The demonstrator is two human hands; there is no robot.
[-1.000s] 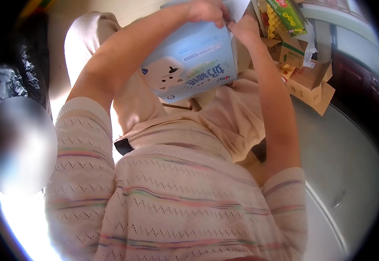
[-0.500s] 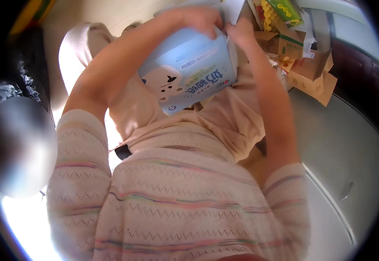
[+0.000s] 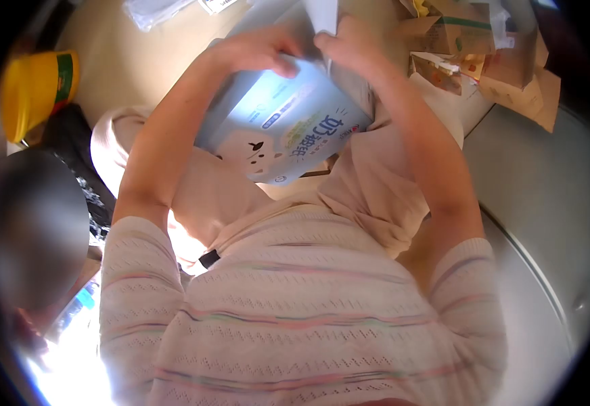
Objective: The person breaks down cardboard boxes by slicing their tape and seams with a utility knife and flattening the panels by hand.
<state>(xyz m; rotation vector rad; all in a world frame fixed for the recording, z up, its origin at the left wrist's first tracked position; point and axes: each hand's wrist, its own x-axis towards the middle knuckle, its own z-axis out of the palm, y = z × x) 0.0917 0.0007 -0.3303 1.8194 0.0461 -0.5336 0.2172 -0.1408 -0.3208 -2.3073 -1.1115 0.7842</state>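
And here's the light blue box [image 3: 278, 122], in the upper middle of the frame, leaning at a tilt between your two bent legs [image 3: 369, 162]. Its printed face, with dark blue lettering and a white cartoon animal, shows towards you. Your left hand [image 3: 261, 53] is on the box's upper left edge, the thumb lying on the printed face and set apart from the forefinger, so that grip is open; its other fingertips are hard to make out.

Over to your right hand [image 3: 349, 46], just beside it: here the grip is clamped on the pale flap [image 3: 322, 15] that rises at the top of the frame, thumb on the near side.

Around you, opened brown cartons [image 3: 522, 71] crowd the upper right, above a smooth grey surface [image 3: 532, 183] that runs down the right side. At upper left sits a yellow bucket [image 3: 21, 95] with a green band, a shiny black bag-like thing [image 3: 82, 152] just below it. Clear plastic [image 3: 153, 10] lies on the pale floor [image 3: 129, 61] at the top left, and a blurred oval covers part of the left side.
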